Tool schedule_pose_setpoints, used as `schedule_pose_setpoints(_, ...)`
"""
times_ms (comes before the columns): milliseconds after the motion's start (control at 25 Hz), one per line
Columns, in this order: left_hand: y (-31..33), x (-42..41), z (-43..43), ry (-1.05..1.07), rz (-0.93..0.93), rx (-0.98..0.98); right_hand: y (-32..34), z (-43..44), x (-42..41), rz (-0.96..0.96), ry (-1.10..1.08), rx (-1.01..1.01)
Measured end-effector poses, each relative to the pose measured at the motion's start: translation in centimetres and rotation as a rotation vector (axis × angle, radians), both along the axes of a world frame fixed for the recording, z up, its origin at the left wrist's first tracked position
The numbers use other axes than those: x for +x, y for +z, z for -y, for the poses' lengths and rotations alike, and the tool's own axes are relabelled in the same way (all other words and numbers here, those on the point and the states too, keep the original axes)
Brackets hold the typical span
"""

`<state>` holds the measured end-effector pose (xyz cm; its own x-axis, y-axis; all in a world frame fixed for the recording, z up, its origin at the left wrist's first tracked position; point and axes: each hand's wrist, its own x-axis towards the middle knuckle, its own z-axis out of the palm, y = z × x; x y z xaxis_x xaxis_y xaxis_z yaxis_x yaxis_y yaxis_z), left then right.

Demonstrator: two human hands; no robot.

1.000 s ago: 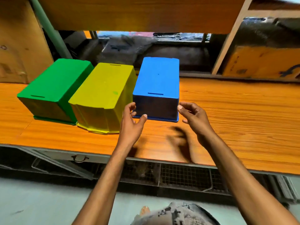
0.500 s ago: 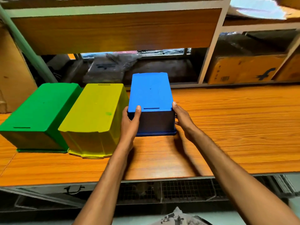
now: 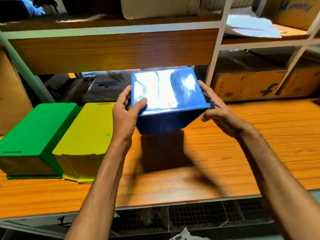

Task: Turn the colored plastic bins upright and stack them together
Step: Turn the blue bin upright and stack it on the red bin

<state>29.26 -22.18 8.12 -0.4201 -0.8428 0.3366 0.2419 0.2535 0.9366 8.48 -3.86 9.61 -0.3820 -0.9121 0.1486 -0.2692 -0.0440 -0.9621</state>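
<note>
i hold the blue bin (image 3: 170, 116) clear of the counter (image 3: 242, 144), tilted, my left hand (image 3: 125, 115) closed on its left wall with the thumb on the glossy face, my right hand (image 3: 216, 108) clamped on the right wall. its long axis runs away from me, both hands about equally near, so the turn pivots between them. glare washes out the top face, so i cannot tell whether it is base or opening; the green bin (image 3: 34, 132) and yellow bin (image 3: 86, 132) sit inverted to my left.

Glossy plastic blue bin (image 3: 166, 94) glares; green bin (image 3: 32, 132) looks matt; table (image 3: 242, 144) is grained wood.
</note>
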Motion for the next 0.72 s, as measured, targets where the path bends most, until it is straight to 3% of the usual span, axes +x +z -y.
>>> schedule_pose_setpoints(80, 0.9, -0.1, -0.3, -0.017, -0.030, 0.020, 0.5, -0.9, -0.6, -0.046, 0.045, 0.047)
schedule_pose_setpoints(280, 1.6, -0.8, -2.1, -0.073, -0.011, -0.027, 0.6, -0.3, -2.0, -0.147, -0.257, -0.032)
schedule_pose_setpoints(480, -2.7, -0.5, -3.2, -0.178, 0.123, -0.116, 0.5, 0.3, -4.5, 0.054, -0.569, -0.034)
schedule_pose_setpoints(720, -5.9, -2.9, -3.5, 0.120, 0.227, -0.241, -2.5, 0.5, -6.1, 0.329, -0.673, -0.036)
